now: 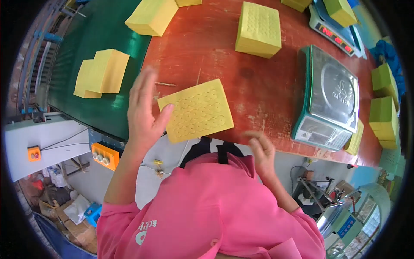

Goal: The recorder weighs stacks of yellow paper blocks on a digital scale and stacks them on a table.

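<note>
- One yellow bundle (196, 111) lies askew on the red table (194, 56), near edge.
- Left hand (144, 114) open, thumb over its left edge; contact unclear.
- Right hand (262, 151) half-curled, empty, near right.
- Likely a handling step; lifting calls for both hands.

From here I see a pink shirt (194, 190), approx. elbow-length sleeves (115, 216), white L-chest print (142, 237), matching btn (214, 242), blk legwear (197, 152).

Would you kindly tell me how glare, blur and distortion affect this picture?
In the head view, fisheye distortion curves the surroundings; there too, glare marks the green belt and the nearer weighing scale; same view, the fingers of the right hand look slightly blurred.
</note>
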The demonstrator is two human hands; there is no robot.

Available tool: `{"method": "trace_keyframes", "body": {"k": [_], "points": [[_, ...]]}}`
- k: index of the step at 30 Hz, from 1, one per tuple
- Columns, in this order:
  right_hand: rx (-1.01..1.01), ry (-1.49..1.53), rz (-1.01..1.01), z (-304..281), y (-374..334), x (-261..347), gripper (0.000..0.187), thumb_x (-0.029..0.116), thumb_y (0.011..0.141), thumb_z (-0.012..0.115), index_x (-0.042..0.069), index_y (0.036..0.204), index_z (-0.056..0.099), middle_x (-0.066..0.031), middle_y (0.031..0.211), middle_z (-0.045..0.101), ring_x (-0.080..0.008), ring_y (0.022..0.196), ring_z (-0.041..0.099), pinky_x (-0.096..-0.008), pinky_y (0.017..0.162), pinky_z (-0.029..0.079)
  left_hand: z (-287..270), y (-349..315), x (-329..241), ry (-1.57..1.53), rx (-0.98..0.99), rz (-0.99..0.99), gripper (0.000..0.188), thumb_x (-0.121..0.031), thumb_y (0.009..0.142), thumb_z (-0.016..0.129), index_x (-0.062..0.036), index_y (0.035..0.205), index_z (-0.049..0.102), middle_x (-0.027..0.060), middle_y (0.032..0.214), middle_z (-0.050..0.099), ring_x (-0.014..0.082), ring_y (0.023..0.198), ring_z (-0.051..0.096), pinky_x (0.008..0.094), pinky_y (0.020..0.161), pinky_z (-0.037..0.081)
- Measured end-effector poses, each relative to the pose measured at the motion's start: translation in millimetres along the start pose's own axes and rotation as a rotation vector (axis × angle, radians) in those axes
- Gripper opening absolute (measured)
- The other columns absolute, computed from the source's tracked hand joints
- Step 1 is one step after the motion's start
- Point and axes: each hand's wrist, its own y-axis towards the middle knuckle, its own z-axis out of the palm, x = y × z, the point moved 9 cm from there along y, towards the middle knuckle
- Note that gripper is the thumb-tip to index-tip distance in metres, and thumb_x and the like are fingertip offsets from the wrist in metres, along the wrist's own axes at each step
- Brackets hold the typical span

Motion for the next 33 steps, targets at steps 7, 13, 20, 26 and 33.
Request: {"method": "trace_keyframes", "body": {"k": [7, 13, 20, 26, 33], "points": [[0.508, 0.430, 0.442, 84.7, -24.9, -102.0, 0.045, 0.017, 0.095, 0.052, -0.002, 0.135, 0.048, -0.0142, 0.131, 0.056, -0.0217, 0.120, 0.054, -0.0337, 0.099, 0.043, 89.5, -23.5, -6.1, -0.052, 0.316, -0.020, 0.044, -0.023, 0.094, 0.054, -0.0018, 0.132, 0.049, 0.0203, 0.111, 0.058, 0.0385, 0.103, 0.055, 0.0466, 0.087, 0.042], [0.559, 0.614, 0.301, 111.2, -22.5, -82.4, 0.057, 0.008, 0.090, 0.054, -0.003, 0.143, 0.037, -0.0146, 0.141, 0.047, -0.0244, 0.129, 0.045, -0.0358, 0.109, 0.032, 90.4, -64.0, -37.4, -0.058, 0.276, -0.064, 0.046, -0.026, 0.093, 0.055, -0.0032, 0.133, 0.050, 0.0201, 0.105, 0.060, 0.0393, 0.097, 0.058, 0.0471, 0.083, 0.045], [0.112, -0.067, -0.199, 0.7, -57.3, 37.2, 0.058, 0.027, 0.095, 0.053, -0.003, 0.142, 0.035, -0.0223, 0.145, 0.039, -0.0313, 0.136, 0.038, -0.0401, 0.109, 0.032, 124.2, -42.1, -68.7, -0.978, 0.334, -0.468, 0.044, -0.026, 0.103, 0.042, 0.0013, 0.137, 0.046, 0.0124, 0.127, 0.058, 0.0177, 0.116, 0.053, 0.0319, 0.101, 0.040], [-0.386, 0.036, -0.656, -123.2, -74.1, 116.0, 0.047, 0.029, 0.096, 0.048, -0.004, 0.129, 0.047, -0.0257, 0.145, 0.039, -0.0342, 0.136, 0.037, -0.0428, 0.110, 0.030, 189.8, -5.1, -191.0, -1.781, 0.719, -0.610, 0.041, -0.021, 0.101, 0.046, -0.0008, 0.137, 0.046, 0.0066, 0.127, 0.056, 0.0146, 0.113, 0.054, 0.0301, 0.094, 0.046], [-0.832, -0.192, -0.757, -271.8, -64.1, 193.0, 0.028, 0.001, 0.094, 0.044, -0.003, 0.118, 0.057, -0.0213, 0.139, 0.050, -0.0280, 0.130, 0.046, -0.0382, 0.109, 0.034, 284.3, 99.8, -325.2, -1.765, 0.590, -0.329, 0.035, -0.026, 0.100, 0.049, -0.0030, 0.125, 0.053, 0.0075, 0.111, 0.060, 0.0159, 0.099, 0.061, 0.0290, 0.081, 0.052]]}}
